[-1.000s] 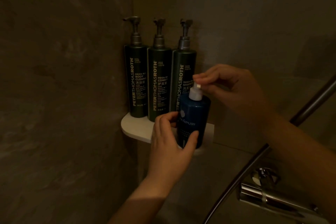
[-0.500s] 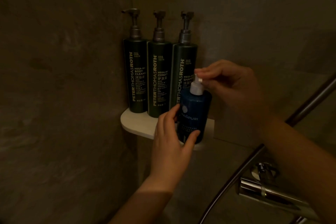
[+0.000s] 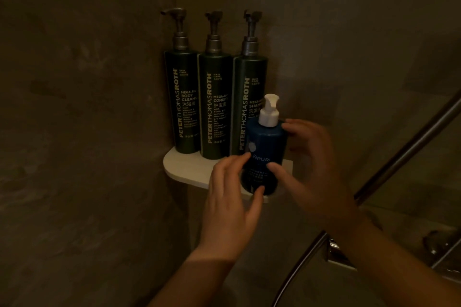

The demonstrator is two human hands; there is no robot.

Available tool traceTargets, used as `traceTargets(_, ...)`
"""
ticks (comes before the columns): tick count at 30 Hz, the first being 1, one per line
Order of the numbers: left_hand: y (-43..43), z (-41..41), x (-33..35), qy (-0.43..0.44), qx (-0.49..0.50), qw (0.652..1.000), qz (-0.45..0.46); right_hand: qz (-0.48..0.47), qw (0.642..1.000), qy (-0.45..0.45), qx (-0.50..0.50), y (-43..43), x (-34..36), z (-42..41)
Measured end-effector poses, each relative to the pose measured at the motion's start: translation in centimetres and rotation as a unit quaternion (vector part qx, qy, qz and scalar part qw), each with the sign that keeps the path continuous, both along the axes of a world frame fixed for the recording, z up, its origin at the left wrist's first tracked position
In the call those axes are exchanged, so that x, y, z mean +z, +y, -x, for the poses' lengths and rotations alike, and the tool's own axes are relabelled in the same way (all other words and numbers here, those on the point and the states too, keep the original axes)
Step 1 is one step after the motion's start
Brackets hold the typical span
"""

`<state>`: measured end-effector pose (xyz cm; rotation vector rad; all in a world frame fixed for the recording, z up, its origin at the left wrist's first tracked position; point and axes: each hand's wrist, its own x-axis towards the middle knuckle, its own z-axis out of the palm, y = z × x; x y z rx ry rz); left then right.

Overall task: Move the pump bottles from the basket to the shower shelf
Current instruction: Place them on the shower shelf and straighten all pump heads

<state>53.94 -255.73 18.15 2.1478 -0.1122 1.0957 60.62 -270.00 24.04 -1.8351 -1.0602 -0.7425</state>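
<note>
One blue pump bottle [image 3: 265, 147] is stood upright, pump uppermost, at the front edge of the shower shelf [image 3: 189, 169], clasped by curled fingers of the left hand [image 3: 232, 207] low down and the right hand [image 3: 316, 172] higher.

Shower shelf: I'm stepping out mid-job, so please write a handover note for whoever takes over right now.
Left hand: fingers and thumb hold the low part of the blue pump bottle.
Right hand: blurred, wraps the bottle's right side, thumb on its front.
The bottle stands upright at the front edge of the shower shelf, in front of three dark green pump bottles.
Done: blue bottle is on the shelf.
Left: let go; the basket is not in view, so check it for more.
</note>
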Motion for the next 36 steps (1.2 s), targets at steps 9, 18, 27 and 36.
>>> traceTargets(9,-0.9,-0.8,0.1,-0.001,0.005,1.0,-0.026,-0.009,0.998,0.065,-0.019,-0.1,-1.4,-0.4)
traceTargets(18,-1.1,-1.4,0.5,0.032,-0.012,0.993,-0.114,-0.043,0.993,0.111,-0.014,0.2,-1.6,-1.5)
traceTargets(27,-1.1,-2.3,0.6,0.064,-0.01,0.983,-0.175,-0.054,0.99,0.13,-0.01,0.2,-1.8,-3.2)
traceTargets(36,-1.1,-2.4,0.3,0.082,-0.001,0.98,-0.18,-0.065,0.989,0.133,0.002,0.5,-2.1,-3.7)
